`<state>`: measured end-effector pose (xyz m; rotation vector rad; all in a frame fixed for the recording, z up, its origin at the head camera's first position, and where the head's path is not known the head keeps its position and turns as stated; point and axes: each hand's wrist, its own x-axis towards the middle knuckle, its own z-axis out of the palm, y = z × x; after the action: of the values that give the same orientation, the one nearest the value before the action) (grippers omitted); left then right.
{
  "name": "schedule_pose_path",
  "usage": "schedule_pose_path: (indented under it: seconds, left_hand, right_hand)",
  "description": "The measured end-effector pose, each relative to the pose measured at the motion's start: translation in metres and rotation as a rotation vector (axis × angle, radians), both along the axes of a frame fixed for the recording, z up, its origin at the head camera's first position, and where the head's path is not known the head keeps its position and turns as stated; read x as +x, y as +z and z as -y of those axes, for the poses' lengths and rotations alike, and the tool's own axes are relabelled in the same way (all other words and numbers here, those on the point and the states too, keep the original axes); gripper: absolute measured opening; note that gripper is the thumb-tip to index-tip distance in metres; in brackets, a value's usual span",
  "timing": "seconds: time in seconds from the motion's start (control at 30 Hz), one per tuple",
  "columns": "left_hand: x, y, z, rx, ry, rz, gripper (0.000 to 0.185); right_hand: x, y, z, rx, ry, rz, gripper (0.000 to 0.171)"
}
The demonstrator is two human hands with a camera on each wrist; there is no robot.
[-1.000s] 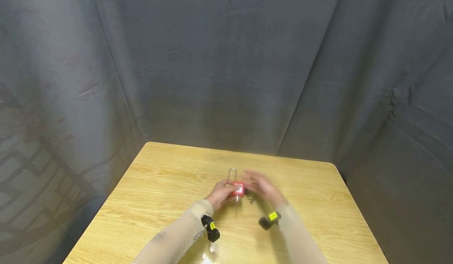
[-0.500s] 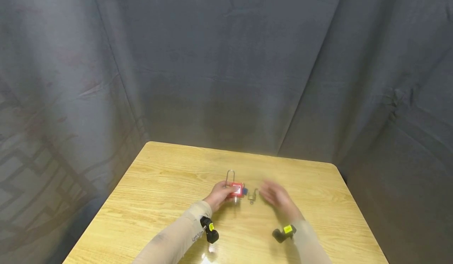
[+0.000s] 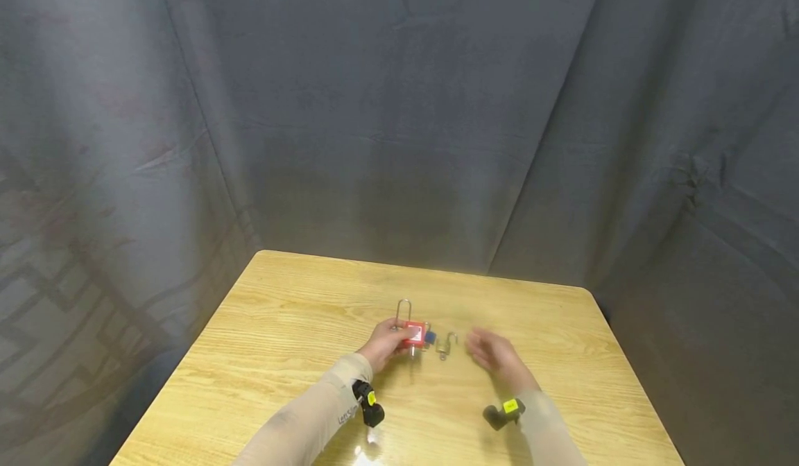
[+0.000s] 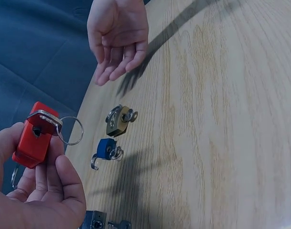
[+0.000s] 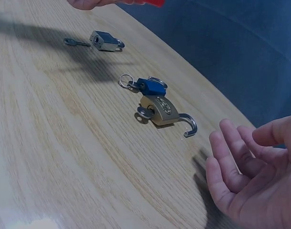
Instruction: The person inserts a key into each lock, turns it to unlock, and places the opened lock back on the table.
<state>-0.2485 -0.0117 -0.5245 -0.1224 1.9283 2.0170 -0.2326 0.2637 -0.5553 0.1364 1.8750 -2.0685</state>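
Observation:
My left hand [image 3: 379, 344] grips a red padlock [image 4: 32, 145] above the table, thumb on one side and fingers on the other. A key [image 4: 46, 117] with a split ring sits at its keyhole end, and its long shackle [image 3: 404, 306] points away from me in the head view. My right hand [image 5: 259, 179] hovers with loosely bent fingers, holding nothing. Nearest to it lies a brass padlock [image 5: 159, 110] with a key at its base and its shackle swung open. Beside that lies a smaller blue padlock [image 5: 152, 87] with a ring at its base.
A silver padlock [image 5: 105, 41] lies farther along the table, with a key [image 5: 75, 42] at its keyhole end; whether it is inserted I cannot tell. The wooden table [image 3: 299, 299] is bordered by grey curtains [image 3: 399, 119].
My right hand has drawn back to the right, away from the padlocks, uncovering the blue and brass ones. The left hand, holding the red padlock, has shifted slightly left.

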Motion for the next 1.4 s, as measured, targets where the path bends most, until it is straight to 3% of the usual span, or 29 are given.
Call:
schedule_pose_path:
  seconds: [0.27, 0.6, 0.87, 1.0, 1.4]
  left_hand:
    - [-0.008, -0.001, 0.000, -0.123, 0.047, -0.030, 0.033]
    - [-0.010, -0.001, -0.002, -0.224, 0.098, -0.110, 0.023]
    - [-0.017, -0.017, -0.004, -0.531, 0.013, -0.190, 0.022]
    - [-0.018, -0.024, -0.004, -0.564, -0.018, -0.210, 0.019]
    - [-0.018, -0.023, -0.010, -0.745, -0.034, -0.276, 0.026]
  right_hand:
    - [-0.007, -0.001, 0.003, 0.078, -0.045, 0.044, 0.053]
    - [-0.011, -0.002, 0.006, 0.039, -0.101, 0.107, 0.050]
    - [-0.009, -0.002, 0.009, 0.066, -0.115, 0.110, 0.047]
    - [-0.008, -0.002, 0.011, 0.070, -0.109, 0.092, 0.046]
    - [-0.007, -0.005, 0.013, 0.062, -0.078, 0.075, 0.047]
